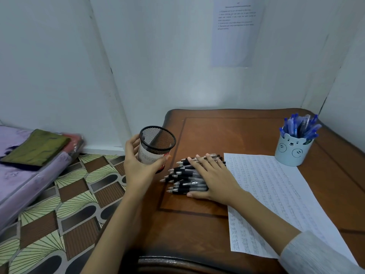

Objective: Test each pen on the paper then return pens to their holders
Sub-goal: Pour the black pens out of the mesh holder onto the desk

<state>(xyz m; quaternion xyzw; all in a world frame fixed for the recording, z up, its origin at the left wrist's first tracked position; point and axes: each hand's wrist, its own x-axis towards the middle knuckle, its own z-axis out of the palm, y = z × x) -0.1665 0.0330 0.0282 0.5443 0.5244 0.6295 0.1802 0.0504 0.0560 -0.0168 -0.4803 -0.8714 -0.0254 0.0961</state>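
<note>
Left hand [138, 167] grasps mesh holder [157, 149]; right hand [215, 179], fingers straight, presses black pens [182, 175].

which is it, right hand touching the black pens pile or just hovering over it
Touching. The head view shows the right hand lying flat on the black pens, fingers spread across their barrels with no gap.

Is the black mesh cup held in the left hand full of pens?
No: the mesh cup in the left hand looks empty, and the black pens lie piled on the table under the right hand.
</note>
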